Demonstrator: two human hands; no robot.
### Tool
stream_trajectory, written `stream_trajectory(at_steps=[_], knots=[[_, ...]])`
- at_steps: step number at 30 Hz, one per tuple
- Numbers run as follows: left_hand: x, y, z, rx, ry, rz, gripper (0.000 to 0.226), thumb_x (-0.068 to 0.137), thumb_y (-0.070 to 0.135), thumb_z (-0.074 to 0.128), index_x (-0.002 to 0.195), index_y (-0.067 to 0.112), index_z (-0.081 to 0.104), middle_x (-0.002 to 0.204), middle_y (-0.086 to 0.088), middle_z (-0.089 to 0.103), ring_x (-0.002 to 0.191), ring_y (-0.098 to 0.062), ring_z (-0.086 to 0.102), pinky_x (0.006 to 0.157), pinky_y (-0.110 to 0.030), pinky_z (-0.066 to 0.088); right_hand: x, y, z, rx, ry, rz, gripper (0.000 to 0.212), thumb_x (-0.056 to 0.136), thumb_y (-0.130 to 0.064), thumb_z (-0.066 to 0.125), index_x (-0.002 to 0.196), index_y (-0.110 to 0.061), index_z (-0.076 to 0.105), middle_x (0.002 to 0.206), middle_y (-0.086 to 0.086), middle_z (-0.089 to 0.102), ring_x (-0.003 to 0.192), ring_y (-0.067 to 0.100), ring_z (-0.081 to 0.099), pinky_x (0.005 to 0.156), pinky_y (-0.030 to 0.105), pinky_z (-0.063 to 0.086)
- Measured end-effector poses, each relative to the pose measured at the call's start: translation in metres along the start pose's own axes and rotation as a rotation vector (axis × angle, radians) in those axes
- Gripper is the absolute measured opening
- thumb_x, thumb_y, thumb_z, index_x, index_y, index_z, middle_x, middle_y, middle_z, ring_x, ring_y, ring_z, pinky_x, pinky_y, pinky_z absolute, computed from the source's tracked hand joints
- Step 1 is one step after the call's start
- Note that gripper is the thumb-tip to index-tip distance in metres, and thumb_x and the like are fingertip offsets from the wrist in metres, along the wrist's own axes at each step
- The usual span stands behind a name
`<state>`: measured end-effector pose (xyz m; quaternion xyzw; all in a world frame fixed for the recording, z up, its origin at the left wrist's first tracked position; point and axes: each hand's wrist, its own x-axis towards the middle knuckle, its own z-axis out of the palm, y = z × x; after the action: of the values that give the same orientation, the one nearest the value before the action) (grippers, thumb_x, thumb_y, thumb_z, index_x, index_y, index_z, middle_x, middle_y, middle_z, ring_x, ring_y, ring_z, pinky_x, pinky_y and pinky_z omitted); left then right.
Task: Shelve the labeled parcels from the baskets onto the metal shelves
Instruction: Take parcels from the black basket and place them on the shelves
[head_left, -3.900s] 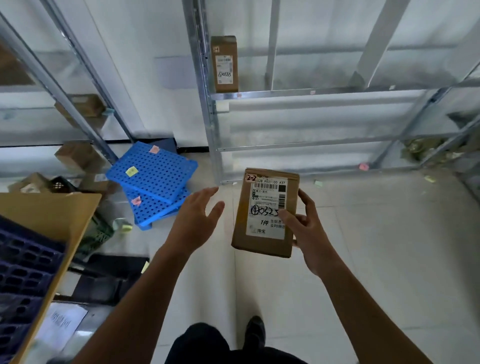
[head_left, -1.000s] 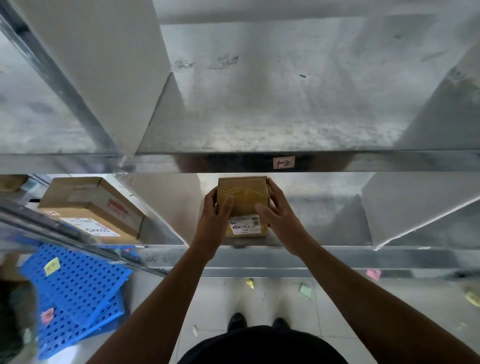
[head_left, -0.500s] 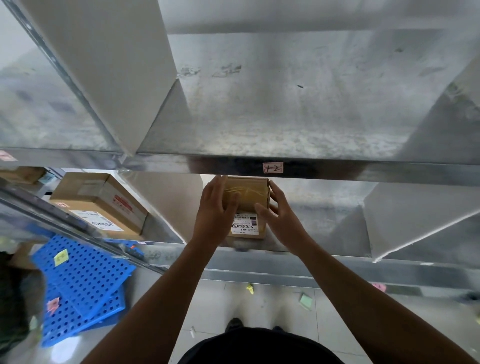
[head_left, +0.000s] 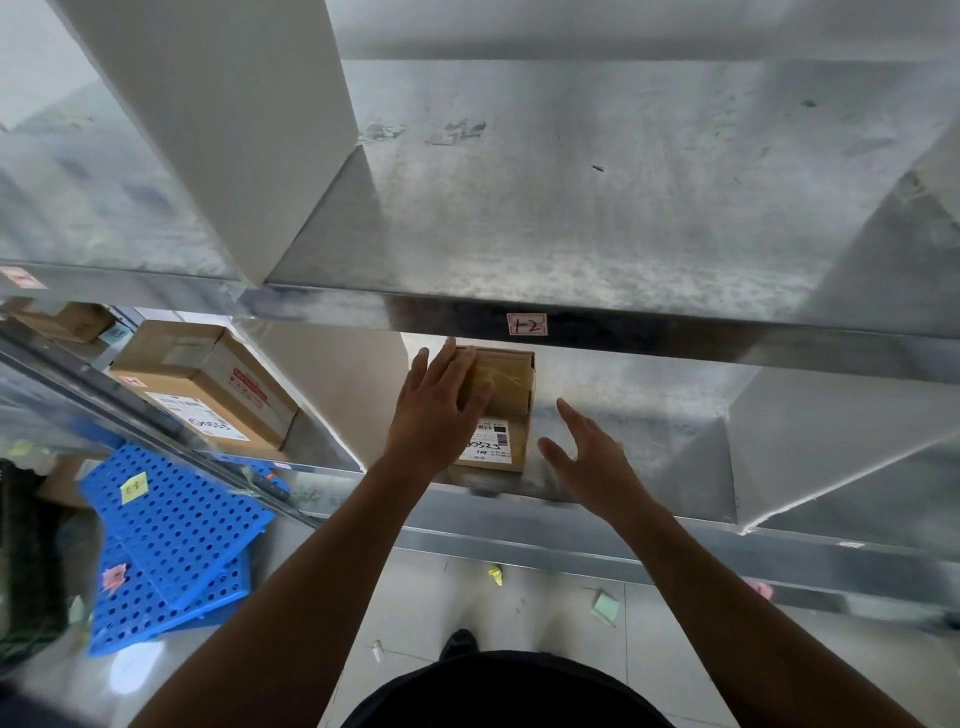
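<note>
A small brown cardboard parcel (head_left: 506, 410) with a white handwritten label stands on the lower metal shelf (head_left: 649, 415), under the shelf edge tagged "1-2" (head_left: 527, 324). My left hand (head_left: 434, 415) lies flat against the parcel's left side and top, fingers straight. Just right of the parcel, my right hand (head_left: 587, 457) hovers with its fingers spread, not touching it.
A larger labeled carton (head_left: 202, 387) sits in the bay to the left, beyond a white divider. Blue perforated plastic panels (head_left: 171, 530) with sticky notes lie on the floor at left. Sticky notes litter the tiled floor (head_left: 605, 608) below the shelf.
Both hands held the parcel on the shelf; now my right hand has let go and drawn back to the right. My left hand still rests on it.
</note>
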<state>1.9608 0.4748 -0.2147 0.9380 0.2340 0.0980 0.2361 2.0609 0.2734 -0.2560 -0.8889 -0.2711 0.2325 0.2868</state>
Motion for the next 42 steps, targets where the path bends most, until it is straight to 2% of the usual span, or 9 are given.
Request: stream_trajectory(at_steps=[3,7,11,17,22,26,30,33,42], knots=[[-0.014,0.002,0.003,-0.030,0.049,0.017,0.073,0.098,0.067,0.025,0.154,0.021,0.040,0.166,0.000,0.030,0.157,-0.030,0.015,0.125,-0.052,0.023,-0.006,0.004,0.000,-0.085,-0.016,-0.013,0.071,0.102,-0.062,0.037,0.164,-0.030,0.021,0.172,-0.001,0.025,0.157,0.028,0.028,0.127,0.064,0.011],[-0.031,0.003,0.003,-0.020,0.100,0.039,0.071,0.101,0.068,0.027,0.150,0.020,0.044,0.164,-0.001,0.035,0.157,-0.029,0.017,0.125,-0.052,0.026,-0.012,0.006,0.003,-0.156,-0.039,-0.050,0.085,0.090,-0.072,0.019,0.164,-0.031,0.019,0.172,-0.001,0.023,0.159,0.029,0.023,0.127,0.064,0.008],[-0.066,0.006,0.013,-0.048,0.226,0.029,0.066,0.103,0.062,0.036,0.148,0.016,0.047,0.163,-0.003,0.035,0.157,-0.028,0.015,0.123,-0.052,0.028,-0.022,0.022,0.020,-0.196,-0.027,-0.165,0.091,0.093,-0.080,0.000,0.165,-0.027,0.020,0.172,0.002,0.025,0.160,0.030,0.016,0.127,0.061,0.009],[-0.133,-0.006,0.044,0.005,0.226,-0.207,0.072,0.102,0.061,0.038,0.162,0.025,0.022,0.172,0.004,0.014,0.159,-0.023,-0.001,0.125,-0.053,0.015,-0.039,0.037,0.055,-0.243,-0.118,-0.314,0.093,0.093,-0.080,0.000,0.164,-0.025,0.025,0.171,0.004,0.026,0.161,0.028,0.013,0.128,0.057,0.004],[-0.203,-0.032,0.070,0.052,0.038,-0.474,0.073,0.103,0.067,0.027,0.164,0.034,0.005,0.172,0.008,-0.004,0.158,-0.026,-0.012,0.127,-0.053,0.000,-0.062,0.023,0.088,-0.393,-0.291,-0.401,0.091,0.090,-0.079,-0.007,0.165,-0.033,0.016,0.174,0.003,0.017,0.162,0.025,0.003,0.128,0.052,-0.006],[-0.261,-0.057,0.061,0.029,-0.060,-0.676,0.074,0.101,0.066,0.028,0.164,0.032,0.008,0.173,0.005,0.001,0.158,-0.027,-0.008,0.128,-0.052,-0.001,-0.082,-0.014,0.113,-0.500,-0.404,-0.478,0.090,0.087,-0.073,-0.005,0.166,-0.034,0.012,0.174,0.003,0.013,0.162,0.025,-0.002,0.128,0.053,-0.007],[-0.325,-0.092,0.032,-0.030,-0.003,-0.838,0.075,0.102,0.062,0.033,0.163,0.026,0.011,0.169,-0.002,0.023,0.159,-0.027,0.004,0.127,-0.049,0.001,-0.108,-0.066,0.153,-0.547,-0.479,-0.555,0.080,0.094,-0.069,0.008,0.165,-0.032,0.015,0.174,0.004,0.016,0.162,0.026,0.000,0.128,0.055,-0.006],[-0.379,-0.124,0.009,-0.039,0.023,-0.933,0.073,0.102,0.062,0.032,0.162,0.024,0.015,0.170,0.001,0.019,0.159,-0.027,0.002,0.128,-0.051,0.003,-0.133,-0.114,0.197,-0.559,-0.529,-0.608,0.066,0.106,-0.058,0.030,0.166,-0.033,0.015,0.174,0.004,0.015,0.162,0.026,-0.001,0.128,0.055,-0.006],[-0.564,-0.218,-0.065,-0.074,0.159,-1.197,0.066,0.104,0.061,0.031,0.161,0.030,0.022,0.172,0.006,0.009,0.158,-0.029,-0.002,0.127,-0.052,-0.002,-0.265,-0.254,0.358,-0.617,-0.677,-0.860,0.065,0.107,-0.056,0.033,0.166,-0.033,0.017,0.174,0.003,0.015,0.162,0.024,0.002,0.129,0.055,-0.001]])
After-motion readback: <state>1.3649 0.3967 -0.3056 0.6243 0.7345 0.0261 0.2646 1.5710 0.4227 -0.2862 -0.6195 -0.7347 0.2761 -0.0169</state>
